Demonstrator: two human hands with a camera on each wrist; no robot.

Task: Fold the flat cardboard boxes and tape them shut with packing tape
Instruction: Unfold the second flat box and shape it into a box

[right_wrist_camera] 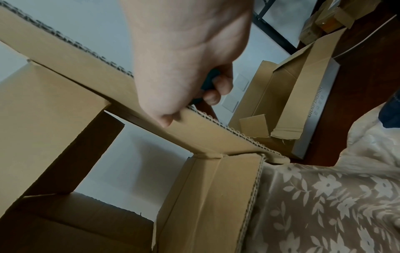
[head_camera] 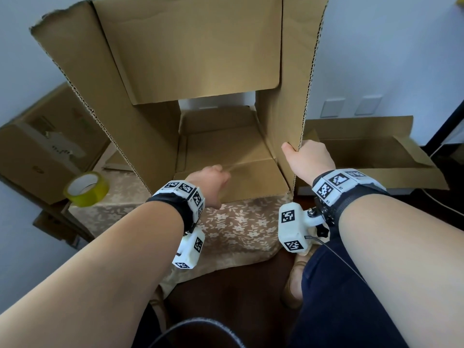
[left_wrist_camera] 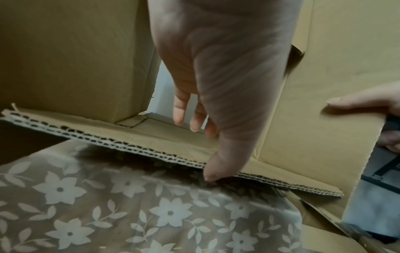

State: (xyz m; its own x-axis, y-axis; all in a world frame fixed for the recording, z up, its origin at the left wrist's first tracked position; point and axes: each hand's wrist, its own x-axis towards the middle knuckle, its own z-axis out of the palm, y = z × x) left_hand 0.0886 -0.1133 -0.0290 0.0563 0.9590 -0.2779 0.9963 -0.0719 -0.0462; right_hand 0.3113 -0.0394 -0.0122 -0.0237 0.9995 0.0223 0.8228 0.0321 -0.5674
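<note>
Head view puts the biggest thing first: the cardboard box (head_camera: 200, 71) you are forming lies on its side on the floral tablecloth (head_camera: 238, 224), its open end facing you, with all four flaps swung outward and daylight showing through the far end. You are at the folding step, not yet at taping. The right flap (head_camera: 291, 84) stands tall beside the opening, and your right hand (head_camera: 307, 159) pinches its corrugated edge, thumb on the inner face and fingers curled behind. The bottom flap (left_wrist_camera: 151, 147) lies nearly flat over the cloth; your left hand (left_wrist_camera: 216, 85) reaches across it with the thumb hooked over its front edge and the other fingers loosely extended toward the box interior, so it reads as relaxed contact more than a firm hold. To your right an already opened box (head_camera: 371, 151) sits apart on a lower surface, and a closed carton (head_camera: 42, 146) stands at the left. Smallest, the roll of packing tape (head_camera: 86, 188) rests on the cloth's left corner, well clear of both hands. Next, I judge, you need to fold one opposite pair of flaps inward, then the other pair over them, and hold the seam closed before reaching left for the tape.
</note>
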